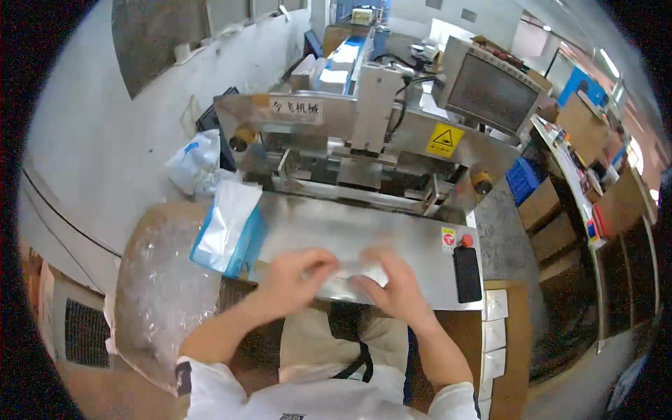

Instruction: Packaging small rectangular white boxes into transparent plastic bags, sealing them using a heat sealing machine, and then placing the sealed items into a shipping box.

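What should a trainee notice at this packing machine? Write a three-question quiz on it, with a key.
1. True or false: both the left hand and the right hand touch the small silvery packet on the steel machine table.
2. Multiple choice: the stack of blue-and-white pouches lies A) left of the hands, B) right of the hands, C) on the floor.
3. Fill in: the red round button sits above a ____ rectangular panel at the table's right end.

Key: 1 true; 2 A; 3 black.
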A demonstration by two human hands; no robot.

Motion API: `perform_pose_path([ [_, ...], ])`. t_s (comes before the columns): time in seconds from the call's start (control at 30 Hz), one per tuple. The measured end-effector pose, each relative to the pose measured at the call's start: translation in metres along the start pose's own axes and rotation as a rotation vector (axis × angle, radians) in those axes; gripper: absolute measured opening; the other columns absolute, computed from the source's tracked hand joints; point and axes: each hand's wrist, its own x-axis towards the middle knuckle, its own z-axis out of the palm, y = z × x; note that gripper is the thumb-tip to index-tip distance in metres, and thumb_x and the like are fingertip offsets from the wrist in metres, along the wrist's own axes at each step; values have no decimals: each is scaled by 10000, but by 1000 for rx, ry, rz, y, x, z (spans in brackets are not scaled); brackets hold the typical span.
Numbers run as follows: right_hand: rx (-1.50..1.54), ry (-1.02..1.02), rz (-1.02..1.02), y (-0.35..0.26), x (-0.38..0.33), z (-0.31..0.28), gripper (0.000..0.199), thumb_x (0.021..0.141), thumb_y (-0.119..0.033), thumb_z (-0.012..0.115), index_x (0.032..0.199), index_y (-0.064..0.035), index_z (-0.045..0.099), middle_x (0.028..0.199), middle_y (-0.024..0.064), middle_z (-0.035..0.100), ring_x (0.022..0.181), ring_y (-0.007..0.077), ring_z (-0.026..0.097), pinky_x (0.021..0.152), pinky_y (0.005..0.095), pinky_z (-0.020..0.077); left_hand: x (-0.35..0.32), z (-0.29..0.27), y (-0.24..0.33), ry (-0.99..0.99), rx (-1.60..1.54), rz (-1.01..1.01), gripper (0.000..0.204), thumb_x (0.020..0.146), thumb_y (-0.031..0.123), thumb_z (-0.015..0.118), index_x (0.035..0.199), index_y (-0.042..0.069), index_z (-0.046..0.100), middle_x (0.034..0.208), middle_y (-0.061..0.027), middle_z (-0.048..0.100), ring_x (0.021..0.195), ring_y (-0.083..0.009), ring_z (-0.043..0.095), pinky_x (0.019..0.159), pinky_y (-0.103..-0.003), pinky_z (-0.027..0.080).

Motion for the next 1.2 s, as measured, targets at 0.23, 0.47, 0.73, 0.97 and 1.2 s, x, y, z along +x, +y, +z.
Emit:
perform_pose_path([
  [0.23,-114,187,-153,0,-14,-5,146,749,-48,757,872,-63,679,883,78,667,854,276,650,685,379,520,-32,38,-12,-70,-188,-393,249,872,193,755,753,13,632,620,3,615,575,-30,531,518,-221,440],
  [0.47,-164,-14,-189,29,-36,1,147,722,-84,764,829,-65,665,858,81,661,851,284,643,702,386,523,-41,71,-46,101,63,-156,215,860,174,706,1030,42,686,1018,-112,708,770,-194,651,716,-336,525],
  [0.73,-267,-348,-35,40,-44,0,98,771,-107,705,841,-52,664,882,90,676,834,301,632,767,410,510,-2,56,-43,-692,281,-33,221,892,267,634,1055,121,668,904,-106,703,891,-331,661,730,-432,522],
  [0.97,-47,-403,22,57,-35,-39,97,786,-128,727,844,-69,676,879,81,680,902,300,630,966,458,454,7,27,-63,-568,264,177,198,932,230,566,983,55,644,986,-140,674,889,-370,642,773,-474,513],
  [1.2,5,-371,62,126,17,-26,146,767,-216,729,770,-72,709,817,117,668,876,306,609,883,407,451,66,19,-128,-565,174,175,226,946,229,542,946,17,620,990,-161,668,865,-362,640,767,-436,505],
])
